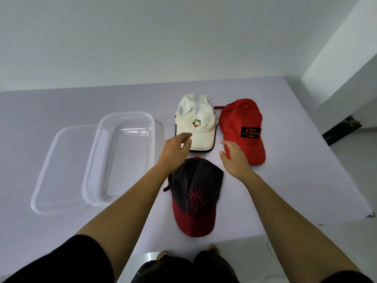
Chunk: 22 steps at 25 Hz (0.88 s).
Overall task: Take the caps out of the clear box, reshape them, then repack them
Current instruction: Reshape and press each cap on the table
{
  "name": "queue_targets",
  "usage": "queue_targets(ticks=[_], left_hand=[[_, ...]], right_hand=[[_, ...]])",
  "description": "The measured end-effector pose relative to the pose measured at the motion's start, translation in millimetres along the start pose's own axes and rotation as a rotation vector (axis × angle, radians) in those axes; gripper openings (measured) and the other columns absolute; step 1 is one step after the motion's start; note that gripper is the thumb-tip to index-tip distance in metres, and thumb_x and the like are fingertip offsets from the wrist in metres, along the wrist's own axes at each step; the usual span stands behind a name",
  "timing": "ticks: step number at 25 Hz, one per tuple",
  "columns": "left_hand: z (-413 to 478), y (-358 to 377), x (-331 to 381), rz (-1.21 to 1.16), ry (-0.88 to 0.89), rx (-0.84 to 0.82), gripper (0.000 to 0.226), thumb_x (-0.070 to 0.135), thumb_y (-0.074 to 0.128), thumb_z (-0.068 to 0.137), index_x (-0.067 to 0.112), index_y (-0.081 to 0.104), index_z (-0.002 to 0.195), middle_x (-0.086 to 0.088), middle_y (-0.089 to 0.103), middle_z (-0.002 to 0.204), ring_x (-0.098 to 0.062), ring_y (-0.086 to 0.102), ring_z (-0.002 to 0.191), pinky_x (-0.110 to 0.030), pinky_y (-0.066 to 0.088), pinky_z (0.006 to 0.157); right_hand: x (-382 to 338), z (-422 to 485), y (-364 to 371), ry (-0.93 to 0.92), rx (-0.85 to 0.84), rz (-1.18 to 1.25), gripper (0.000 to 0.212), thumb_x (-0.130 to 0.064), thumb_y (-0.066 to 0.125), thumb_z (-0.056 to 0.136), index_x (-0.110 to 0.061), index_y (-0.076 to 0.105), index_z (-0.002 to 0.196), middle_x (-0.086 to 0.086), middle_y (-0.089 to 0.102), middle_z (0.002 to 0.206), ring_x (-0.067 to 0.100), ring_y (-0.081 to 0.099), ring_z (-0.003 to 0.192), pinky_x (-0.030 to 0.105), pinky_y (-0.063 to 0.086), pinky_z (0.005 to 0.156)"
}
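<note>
head view: three caps lie on the table (295, 170), right of the box.
clear box (126, 115): empty, lid (59, 170) against its left side.
white cap (193, 111): far, beside red cap (242, 115).
dark cap (195, 180): nearest.
left hand (176, 149): fingers loosely curled over white brim, gripping nothing.
right hand (234, 158): fingers relaxed, apart.

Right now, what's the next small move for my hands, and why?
Probably take the white cap by its brim: left hand and right hand hover open either side of it, holding nothing, and the clear box sits empty.
</note>
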<state>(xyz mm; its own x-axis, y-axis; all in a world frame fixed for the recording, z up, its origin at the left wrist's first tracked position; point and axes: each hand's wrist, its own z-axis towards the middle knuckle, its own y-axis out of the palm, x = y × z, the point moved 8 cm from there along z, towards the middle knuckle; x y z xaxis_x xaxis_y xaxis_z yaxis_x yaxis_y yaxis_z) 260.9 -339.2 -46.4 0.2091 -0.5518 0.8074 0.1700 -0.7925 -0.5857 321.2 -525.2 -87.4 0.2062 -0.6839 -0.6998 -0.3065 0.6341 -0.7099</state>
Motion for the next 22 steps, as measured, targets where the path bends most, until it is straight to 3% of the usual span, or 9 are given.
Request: queue_targets(ticks=[4,7,9,11,14,17,19,20,22], left_hand=[[20.4,30.7,28.6,0.094,0.064,-0.111,0.041,0.021,0.043,0.096,0.017,0.047,0.137,-0.007,0.053,0.138,-0.021,0.048,0.127,-0.021,0.032,0.098],[32.9,71.5,46.9,0.181,0.111,-0.198,0.046,0.015,0.046,0.094,0.009,0.042,0.139,-0.013,0.051,0.138,-0.027,0.047,0.127,-0.029,0.035,0.101],[40.4,109.6,54.3,0.227,0.111,-0.274,0.054,0.014,0.048,0.092,0.006,0.034,0.143,-0.015,0.041,0.146,-0.029,0.041,0.132,-0.032,0.031,0.106],[44.6,152.3,51.1,0.28,0.053,-0.379,0.066,0.015,0.05,0.091,0.003,0.018,0.148,-0.017,0.018,0.156,-0.028,0.023,0.142,-0.031,0.021,0.113],[47.6,203.3,34.8,0.386,-0.051,-0.471,0.081,0.014,0.051,0.089,0.0,-0.003,0.148,-0.02,-0.009,0.157,-0.031,-0.001,0.146,-0.034,0.007,0.118],[44.1,234.5,21.8,0.498,-0.124,-0.506,0.086,0.011,0.051,0.087,0.002,-0.01,0.147,-0.019,-0.017,0.156,-0.033,-0.007,0.146,-0.038,0.009,0.118],[44.6,243.7,18.6,0.528,-0.159,-0.446,0.081,0.012,0.049,0.089,0.003,-0.004,0.148,-0.021,-0.005,0.157,-0.035,0.005,0.145,-0.041,0.018,0.115],[47.3,242.8,21.3,0.549,-0.133,-0.357,0.076,0.014,0.051,0.088,0.002,0.006,0.148,-0.026,0.012,0.154,-0.039,0.023,0.14,-0.043,0.031,0.109],[53.0,245.3,25.8,0.656,-0.056,-0.26,0.069,0.018,0.062,0.079,-0.003,0.036,0.139,-0.025,0.056,0.122,-0.036,0.06,0.1,-0.041,0.053,0.074]], right_hand=[[19.8,1.3,-24.2,0.058,0.109,-0.071,0.053,-0.006,0.055,0.086,-0.008,0.039,0.137,0.011,0.043,0.139,0.025,0.04,0.129,0.034,0.032,0.107],[45.4,7.2,-39.8,0.09,0.096,-0.216,0.077,0.001,0.063,0.075,-0.008,0.027,0.143,0.014,0.03,0.147,0.03,0.03,0.136,0.04,0.027,0.113],[75.4,15.3,-48.1,0.142,0.035,-0.36,0.092,-0.005,0.07,0.072,-0.006,0.015,0.146,0.017,0.018,0.153,0.033,0.021,0.14,0.043,0.023,0.114],[110.3,22.0,-53.2,0.223,-0.06,-0.452,0.102,-0.012,0.072,0.073,-0.006,0.003,0.147,0.019,0.007,0.155,0.033,0.012,0.143,0.043,0.021,0.115],[147.3,32.3,-50.7,0.213,-0.213,-0.476,0.103,-0.02,0.068,0.076,-0.005,-0.006,0.147,0.018,0.0,0.156,0.03,0.009,0.144,0.041,0.019,0.116],[162.6,36.4,-42.2,0.122,-0.337,-0.472,0.099,-0.028,0.063,0.082,-0.005,-0.008,0.147,0.018,0.0,0.157,0.031,0.012,0.143,0.04,0.02,0.115],[165.5,41.3,-48.5,0.071,-0.237,-0.473,0.091,-0.032,0.061,0.083,-0.001,0.005,0.147,0.022,0.02,0.151,0.037,0.029,0.135,0.045,0.03,0.109],[166.0,42.3,-51.0,0.056,-0.191,-0.486,0.088,-0.032,0.062,0.082,0.001,0.012,0.146,0.024,0.031,0.145,0.039,0.038,0.127,0.047,0.036,0.102],[166.7,41.7,-51.6,0.032,-0.145,-0.516,0.084,-0.028,0.066,0.078,0.003,0.022,0.143,0.025,0.045,0.13,0.04,0.049,0.111,0.049,0.045,0.088]])
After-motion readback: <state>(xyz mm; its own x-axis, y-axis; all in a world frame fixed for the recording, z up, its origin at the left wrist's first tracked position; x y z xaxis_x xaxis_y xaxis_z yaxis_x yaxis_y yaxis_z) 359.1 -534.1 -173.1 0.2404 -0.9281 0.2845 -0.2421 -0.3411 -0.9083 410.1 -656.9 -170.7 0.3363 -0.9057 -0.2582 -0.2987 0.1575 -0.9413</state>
